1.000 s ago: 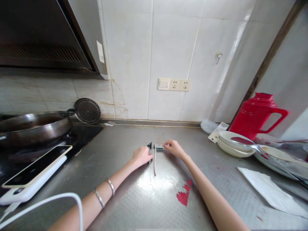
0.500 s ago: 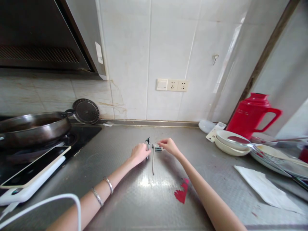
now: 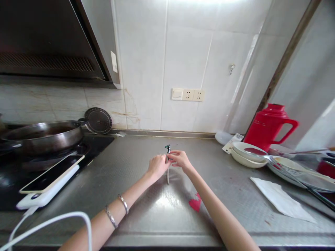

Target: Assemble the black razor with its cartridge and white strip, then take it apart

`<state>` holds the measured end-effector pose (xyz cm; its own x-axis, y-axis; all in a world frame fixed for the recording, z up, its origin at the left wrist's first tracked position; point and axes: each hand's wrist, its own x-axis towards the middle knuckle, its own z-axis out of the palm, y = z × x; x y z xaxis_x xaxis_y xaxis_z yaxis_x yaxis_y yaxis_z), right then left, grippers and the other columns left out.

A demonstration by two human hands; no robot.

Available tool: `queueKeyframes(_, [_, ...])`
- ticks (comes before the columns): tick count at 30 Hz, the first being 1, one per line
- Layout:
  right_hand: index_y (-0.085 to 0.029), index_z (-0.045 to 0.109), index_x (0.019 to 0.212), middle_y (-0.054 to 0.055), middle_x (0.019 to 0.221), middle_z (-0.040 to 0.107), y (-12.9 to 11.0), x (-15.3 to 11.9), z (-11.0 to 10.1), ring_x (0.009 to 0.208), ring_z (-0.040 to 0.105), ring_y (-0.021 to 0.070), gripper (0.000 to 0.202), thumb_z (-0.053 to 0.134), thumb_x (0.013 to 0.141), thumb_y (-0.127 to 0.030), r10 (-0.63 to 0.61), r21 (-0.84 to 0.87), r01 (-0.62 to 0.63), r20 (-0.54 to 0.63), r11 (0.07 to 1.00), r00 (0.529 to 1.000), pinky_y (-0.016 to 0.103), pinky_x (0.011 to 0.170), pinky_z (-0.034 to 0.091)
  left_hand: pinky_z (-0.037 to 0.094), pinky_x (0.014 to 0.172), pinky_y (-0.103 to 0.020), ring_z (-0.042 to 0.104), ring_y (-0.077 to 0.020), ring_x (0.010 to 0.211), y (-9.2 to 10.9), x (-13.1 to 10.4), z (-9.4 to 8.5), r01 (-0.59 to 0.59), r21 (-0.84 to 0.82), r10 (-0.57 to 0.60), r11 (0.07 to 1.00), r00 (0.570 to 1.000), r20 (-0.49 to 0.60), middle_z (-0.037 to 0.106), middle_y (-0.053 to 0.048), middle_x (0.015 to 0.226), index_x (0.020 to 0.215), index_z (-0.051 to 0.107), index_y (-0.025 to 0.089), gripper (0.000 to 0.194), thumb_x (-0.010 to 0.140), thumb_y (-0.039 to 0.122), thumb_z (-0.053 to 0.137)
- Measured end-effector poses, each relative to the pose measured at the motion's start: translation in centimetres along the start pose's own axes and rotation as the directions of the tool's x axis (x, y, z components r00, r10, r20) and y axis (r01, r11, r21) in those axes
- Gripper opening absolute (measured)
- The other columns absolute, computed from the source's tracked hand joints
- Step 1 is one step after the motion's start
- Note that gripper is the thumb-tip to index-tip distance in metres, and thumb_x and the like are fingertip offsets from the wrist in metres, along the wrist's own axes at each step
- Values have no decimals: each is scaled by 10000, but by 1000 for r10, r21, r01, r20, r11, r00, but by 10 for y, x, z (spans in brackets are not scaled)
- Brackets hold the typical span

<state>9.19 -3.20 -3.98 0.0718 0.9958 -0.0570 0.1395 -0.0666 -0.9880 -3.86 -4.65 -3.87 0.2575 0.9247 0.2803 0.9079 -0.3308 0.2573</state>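
A razor (image 3: 168,149) with a small dark head stands out above my hands near the middle of the counter. My left hand (image 3: 157,165) is closed around its handle. My right hand (image 3: 181,159) meets it from the other side, its thumb and fingers pinched at the razor just below the head. Below the hands the end of a thin grey handle (image 3: 168,179) shows on the counter; its upper part is hidden behind my fingers. Closer to me lies a torn red scrap (image 3: 195,203), partly covered by my right forearm.
On the left, a pan (image 3: 52,137) sits on the stove, with a phone (image 3: 53,174) on a white power bank and a white cable. At right are stacked bowls (image 3: 247,161), a red thermos (image 3: 268,129), plates with utensils and a white paper napkin (image 3: 281,199).
My right hand has moved left from beside the grey-handled razor on the counter to the razor in my left hand. Both hands now meet. The camera view has shifted slightly.
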Motion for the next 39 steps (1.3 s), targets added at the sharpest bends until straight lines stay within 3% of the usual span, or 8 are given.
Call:
queueKeyframes(5, [-147,649,905,28,719,656,-2,-6,-5,541,585,95,311,675,637,-302,-42,-3,42,-60,999,997,140,383,396,424,704,-284,620,-211,863,9,-10,-11,-65,52,67,997,998,-23,661,-78,931,909,608,203,364,838,495,402])
queueKeyframes(8, [-157,642,934,29,754,658,4,-2,-28,544,581,88,312,617,669,-319,-67,-56,61,-112,997,991,134,380,372,426,708,-289,622,-215,848,10,-13,-15,-126,62,127,990,992,-10,662,-74,918,870,612,204,404,799,560,434])
queueKeyframes(10, [-150,654,913,31,743,656,12,2,-51,543,574,85,284,544,710,-315,-104,-215,74,-134,974,985,131,379,352,426,701,-290,626,-218,830,8,-12,-15,-135,76,135,988,991,8,670,-70,890,844,617,204,400,781,568,463])
queueKeyframes(13, [-144,685,847,22,657,649,27,9,-92,528,562,95,291,450,743,-280,-203,-601,70,-156,796,967,146,410,353,427,686,-289,632,-224,816,2,-10,-11,-102,105,97,989,994,51,681,-78,856,817,628,196,388,771,555,490])
queueKeyframes(17, [-101,706,773,58,628,653,46,15,-139,614,582,139,249,519,687,-242,-252,-748,5,-217,664,943,170,498,360,435,672,-300,636,-244,816,-3,-5,1,-62,123,44,990,988,145,684,-108,858,780,647,183,430,745,584,495])
queueKeyframes(20, [-102,714,733,65,617,654,54,18,-160,634,582,147,236,527,685,-238,-262,-808,-20,-214,589,941,179,518,343,445,655,-315,638,-261,818,-3,-2,9,-46,110,25,993,982,185,683,-118,872,781,654,180,463,754,596,453])
queueKeyframes(31, [-118,695,670,96,653,664,62,26,-172,641,595,155,205,519,688,-221,-199,-903,-65,-163,424,966,192,515,320,457,704,-336,639,-265,865,2,-5,24,-61,184,20,981,975,222,684,-154,868,837,674,151,351,803,382,411])
queueKeyframes(39, [-105,686,695,157,782,678,47,15,-169,775,620,200,196,515,703,-200,-202,-881,-95,-210,464,957,202,582,375,460,726,-328,631,-250,894,4,-7,23,-33,177,-9,984,973,229,678,-140,921,860,665,156,314,807,258,373])
